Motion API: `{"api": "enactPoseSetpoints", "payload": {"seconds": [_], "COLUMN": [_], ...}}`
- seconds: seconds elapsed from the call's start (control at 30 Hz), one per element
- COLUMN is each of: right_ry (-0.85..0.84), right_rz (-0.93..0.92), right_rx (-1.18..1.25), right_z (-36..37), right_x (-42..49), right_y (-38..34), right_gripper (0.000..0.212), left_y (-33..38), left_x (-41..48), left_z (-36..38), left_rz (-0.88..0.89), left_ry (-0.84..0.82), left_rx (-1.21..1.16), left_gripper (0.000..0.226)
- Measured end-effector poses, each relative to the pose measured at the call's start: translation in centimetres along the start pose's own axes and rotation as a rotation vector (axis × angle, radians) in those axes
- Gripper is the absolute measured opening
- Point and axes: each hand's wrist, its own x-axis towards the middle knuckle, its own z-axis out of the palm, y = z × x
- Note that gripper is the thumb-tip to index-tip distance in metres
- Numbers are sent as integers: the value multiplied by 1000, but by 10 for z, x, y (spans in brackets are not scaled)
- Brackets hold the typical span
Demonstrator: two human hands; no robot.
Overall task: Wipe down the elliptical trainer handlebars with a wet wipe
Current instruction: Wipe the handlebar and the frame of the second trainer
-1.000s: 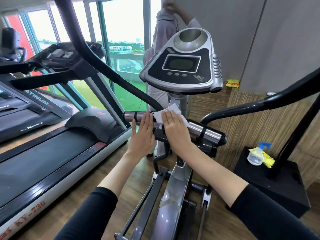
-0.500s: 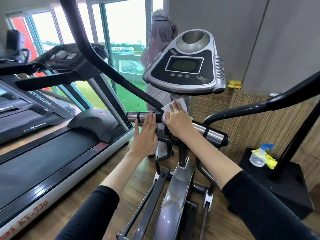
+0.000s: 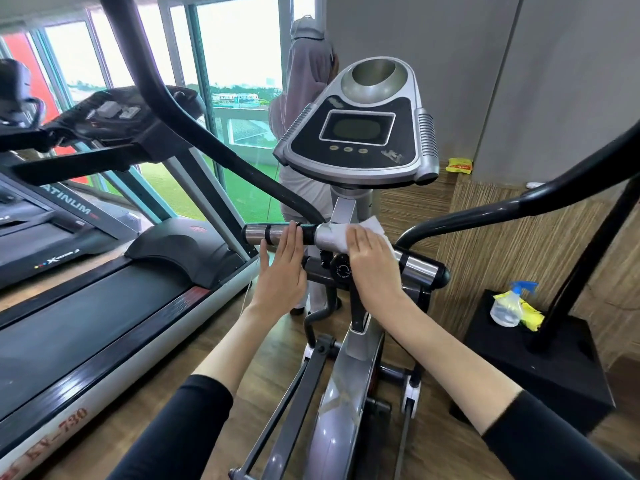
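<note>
White wet wipe (image 3: 341, 233) is lying on the middle of the chrome handlebar (image 3: 256, 233) under the flat, close-set fingers of the right hand (image 3: 372, 261), while the left hand (image 3: 282, 268), fingers straight and together, is bracing the left end; unpinched, the wipe is probably risking slipping off.

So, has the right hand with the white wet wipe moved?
Yes: the right hand and white wet wipe slid slightly right along the chrome handlebar, away from the grey console post, toward its right end.
</note>
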Motion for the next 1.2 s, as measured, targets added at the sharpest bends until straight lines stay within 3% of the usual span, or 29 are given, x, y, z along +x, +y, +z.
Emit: {"api": "enactPoseSetpoints", "payload": {"seconds": [0.27,0.43,0.9,1.2], "right_ry": [0,42,183,245], "right_rz": [118,213,31,-57], "right_rx": [28,25,43,6], "right_z": [-16,-14,8,23], "right_x": [-41,-60,-11,17], "right_y": [36,54,6,-18], "right_gripper": [72,58,44,44], "left_y": [-3,-2,-7,-28], "left_x": [-1,0,-5,-9], "left_z": [1,2,1,11], "left_rz": [19,16,-10,-140], "left_ry": [-1,-4,-12,-63], "left_rx": [40,29,-66,-80], "left_gripper": [66,65,66,68]}}
